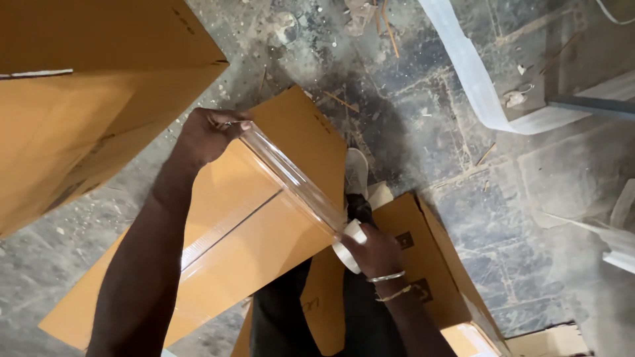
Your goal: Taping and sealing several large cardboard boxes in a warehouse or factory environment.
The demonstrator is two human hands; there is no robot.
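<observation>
A brown cardboard box (225,244) lies tilted in front of me, with a taped seam running across its top face. My left hand (205,135) pinches the free end of a strip of clear packing tape (291,178) above the box's far edge. The strip stretches tight down to a roll of tape (348,246), which my right hand (377,251) grips near the box's right corner. Two thin bangles sit on my right wrist.
A big cardboard box (86,86) stands at upper left. Another opened box (430,264) lies at lower right beside my dark trousers and a pale shoe (356,173). The grey stone floor is dusty with scraps; a white plastic band (476,86) curls at upper right.
</observation>
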